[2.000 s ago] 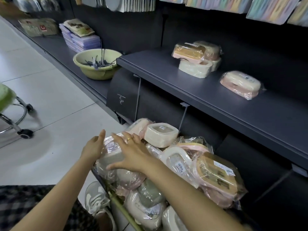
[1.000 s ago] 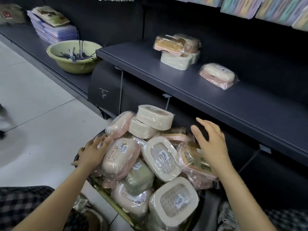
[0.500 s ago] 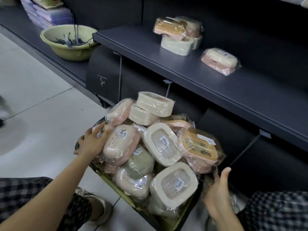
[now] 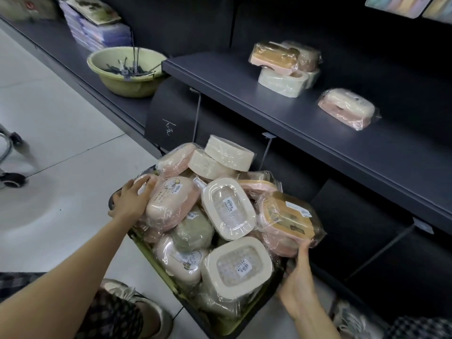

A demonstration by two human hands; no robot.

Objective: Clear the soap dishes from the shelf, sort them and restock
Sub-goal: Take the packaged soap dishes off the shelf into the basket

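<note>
The step in hand looks like steadying or lifting the overfull dark, green-rimmed plastic basket point(image 4: 156, 255) that sits on the floor in front of the person. The left hand point(image 4: 132, 204) lies at the basket's far-left edge, fingers spread loosely over a wrapped pink oval soap dish with a cartoon label point(image 4: 171, 204), so that grip is wide and clamps nothing. The right hand point(image 4: 297, 282) is at the right side under a pink soap dish with a brown lid point(image 4: 286, 223); its fingers are hidden behind the basket, so I cannot tell whether that grip has closed on the rim. To do this well, both hands should get under or onto the rim rather than the slippery film, and the load should stay level, since two cream oval dishes point(image 4: 227, 157) perch loose on top.

The basket holds a heap of shrink-wrapped soap dishes in cream, pink and green.

Farther off, the dark grey shelf point(image 4: 305, 128) carries a small stack of wrapped dishes point(image 4: 283, 67) and a single pink one point(image 4: 347, 108). Beyond, a pale green plastic bowl point(image 4: 122, 81) holds dark metal hooks.
</note>
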